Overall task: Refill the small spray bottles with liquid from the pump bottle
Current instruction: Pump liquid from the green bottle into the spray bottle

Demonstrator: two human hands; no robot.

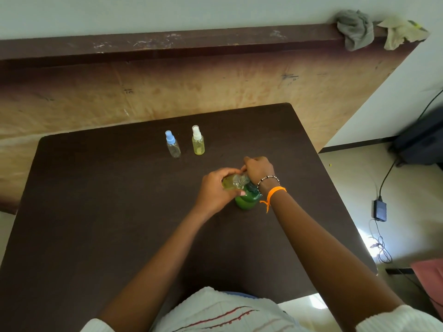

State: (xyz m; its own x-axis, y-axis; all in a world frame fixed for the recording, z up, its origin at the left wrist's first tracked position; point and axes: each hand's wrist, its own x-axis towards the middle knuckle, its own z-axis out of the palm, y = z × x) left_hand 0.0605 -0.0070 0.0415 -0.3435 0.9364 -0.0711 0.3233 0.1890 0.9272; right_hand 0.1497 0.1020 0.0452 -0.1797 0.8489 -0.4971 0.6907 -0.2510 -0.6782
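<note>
Dark brown table [119, 212] stands against a worn tan wall panel, and two rags [354, 29] lie on the ledge above it. At the far side of the table two small spray bottles stand upright, just beside each other: the blue-capped bottle [173, 144] looks clear and the white-capped bottle [198, 141] has yellowish liquid inside. Nearer to the person, the green pump bottle [247, 200] stands on the table. The left hand [215, 190] holds a third small bottle [233, 182], tilted on its side with its open threaded neck at the pump top; the fingers are curled around it. The right hand [259, 170] is over the pump head with curled fingers, but I cannot tell if they grip it or only press. On the right wrist are a beaded bracelet [268, 179] and an orange band [275, 191].
</note>
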